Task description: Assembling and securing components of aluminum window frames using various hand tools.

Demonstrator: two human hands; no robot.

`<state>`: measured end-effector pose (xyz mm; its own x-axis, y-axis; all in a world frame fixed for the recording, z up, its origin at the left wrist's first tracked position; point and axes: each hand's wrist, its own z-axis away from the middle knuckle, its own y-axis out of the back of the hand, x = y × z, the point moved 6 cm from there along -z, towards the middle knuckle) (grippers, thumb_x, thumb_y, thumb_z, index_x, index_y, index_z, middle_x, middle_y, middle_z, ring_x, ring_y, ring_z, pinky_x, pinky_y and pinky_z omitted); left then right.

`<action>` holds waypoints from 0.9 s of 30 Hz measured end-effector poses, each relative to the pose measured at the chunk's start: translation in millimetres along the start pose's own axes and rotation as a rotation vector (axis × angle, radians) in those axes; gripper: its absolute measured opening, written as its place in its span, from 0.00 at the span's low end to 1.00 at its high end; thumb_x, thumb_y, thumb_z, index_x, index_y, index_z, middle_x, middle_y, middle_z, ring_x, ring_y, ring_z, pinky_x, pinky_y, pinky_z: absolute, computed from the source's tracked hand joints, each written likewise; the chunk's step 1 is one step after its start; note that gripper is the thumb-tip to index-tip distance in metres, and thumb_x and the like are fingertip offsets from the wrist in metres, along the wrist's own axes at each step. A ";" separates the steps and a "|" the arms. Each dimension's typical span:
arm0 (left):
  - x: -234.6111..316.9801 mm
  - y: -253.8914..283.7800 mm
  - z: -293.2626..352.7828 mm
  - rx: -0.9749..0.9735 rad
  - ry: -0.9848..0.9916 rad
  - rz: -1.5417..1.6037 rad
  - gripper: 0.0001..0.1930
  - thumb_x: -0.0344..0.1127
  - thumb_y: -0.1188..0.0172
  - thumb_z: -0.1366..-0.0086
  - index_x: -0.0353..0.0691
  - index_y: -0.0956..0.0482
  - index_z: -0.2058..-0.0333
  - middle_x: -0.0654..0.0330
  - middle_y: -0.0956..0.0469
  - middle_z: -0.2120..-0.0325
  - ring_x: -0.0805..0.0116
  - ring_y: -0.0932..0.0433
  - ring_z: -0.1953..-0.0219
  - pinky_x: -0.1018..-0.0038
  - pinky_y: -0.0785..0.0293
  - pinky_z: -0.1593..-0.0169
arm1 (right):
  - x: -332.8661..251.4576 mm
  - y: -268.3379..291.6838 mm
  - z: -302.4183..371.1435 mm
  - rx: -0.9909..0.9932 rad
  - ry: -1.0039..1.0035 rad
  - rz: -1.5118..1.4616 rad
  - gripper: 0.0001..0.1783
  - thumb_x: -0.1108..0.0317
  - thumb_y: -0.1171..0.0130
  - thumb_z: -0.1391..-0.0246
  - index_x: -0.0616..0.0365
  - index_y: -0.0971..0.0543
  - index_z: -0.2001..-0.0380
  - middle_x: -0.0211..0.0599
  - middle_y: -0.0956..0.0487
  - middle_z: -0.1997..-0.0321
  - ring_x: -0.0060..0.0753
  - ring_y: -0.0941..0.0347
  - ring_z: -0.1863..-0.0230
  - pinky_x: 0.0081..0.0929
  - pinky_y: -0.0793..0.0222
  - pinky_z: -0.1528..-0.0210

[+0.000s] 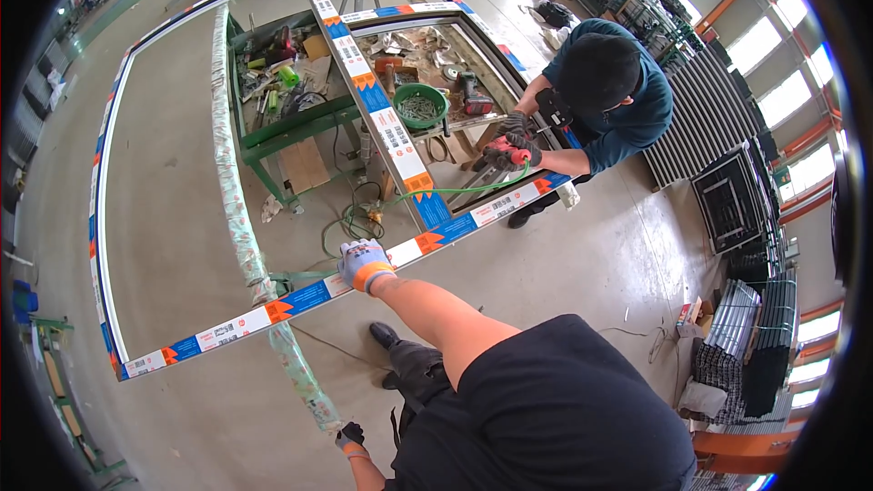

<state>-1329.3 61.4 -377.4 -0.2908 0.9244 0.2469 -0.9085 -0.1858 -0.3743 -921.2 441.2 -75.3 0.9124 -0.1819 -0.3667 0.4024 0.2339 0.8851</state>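
My right hand [364,262], in a grey glove with an orange cuff, is closed over the near rail of a large window or door frame [323,294]. Blue, white and orange protective tape covers the frame's rails. Low down, my left hand [351,437] is at the near end of a long support bar [238,209] wrapped in pale green film. The glove looks dark here, and its fingers are too small to make out. Across the frame, a co-worker [611,91] in dark gloves holds a red power tool [509,151] at the frame's right-hand corner.
Under the frame stands a green workbench [300,125] strewn with tools. On it are a green bowl of screws [420,107] and a cordless drill [474,95]. A green cord [473,188] crosses the frame and tangles on the floor. Stacked metal profiles [727,327] stand at the right.
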 end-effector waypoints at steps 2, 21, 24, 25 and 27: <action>0.7 3.6 0.1 0.005 -0.028 -0.342 0.12 0.42 0.43 0.62 0.51 0.35 0.77 0.60 0.38 0.78 0.58 0.37 0.73 0.63 0.46 0.77 | 0.4 -0.7 -0.2 -0.001 -0.005 -0.011 0.18 0.57 0.51 0.43 0.57 0.22 0.58 0.47 0.20 0.55 0.48 0.26 0.49 0.41 0.35 0.45; -15.6 8.1 -19.0 0.383 -0.686 -3.762 0.16 0.39 0.37 0.62 0.50 0.30 0.72 0.57 0.30 0.70 0.55 0.30 0.64 0.62 0.34 0.70 | 1.2 -4.7 -2.6 0.021 -0.002 0.023 0.18 0.56 0.51 0.43 0.56 0.22 0.59 0.45 0.19 0.55 0.47 0.25 0.50 0.41 0.35 0.45; -16.6 9.8 -17.4 0.379 -0.769 -3.717 0.16 0.41 0.36 0.61 0.50 0.30 0.71 0.57 0.30 0.68 0.55 0.30 0.62 0.62 0.33 0.68 | -0.6 -4.6 -2.9 0.026 0.009 0.018 0.18 0.56 0.51 0.43 0.56 0.22 0.59 0.45 0.19 0.56 0.47 0.25 0.50 0.41 0.34 0.46; -16.7 10.1 -16.9 0.376 -0.798 -3.701 0.17 0.41 0.35 0.61 0.50 0.30 0.71 0.57 0.29 0.68 0.55 0.30 0.62 0.62 0.32 0.67 | -2.0 -2.6 -1.6 0.025 0.014 0.020 0.18 0.56 0.51 0.43 0.56 0.22 0.59 0.45 0.19 0.56 0.47 0.25 0.50 0.41 0.34 0.46; -16.7 11.3 -15.3 0.370 -0.850 -3.669 0.17 0.42 0.35 0.60 0.50 0.30 0.70 0.57 0.29 0.67 0.55 0.29 0.61 0.62 0.31 0.66 | -4.3 -3.0 -1.6 0.022 0.022 0.021 0.18 0.57 0.51 0.43 0.56 0.22 0.59 0.45 0.19 0.56 0.47 0.25 0.50 0.41 0.34 0.46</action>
<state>-1330.2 48.9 -399.4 -0.1729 -0.7228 -0.6690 0.7251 -0.5531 0.4102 -926.1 442.8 -76.9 0.9221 -0.1557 -0.3542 0.3817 0.2161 0.8987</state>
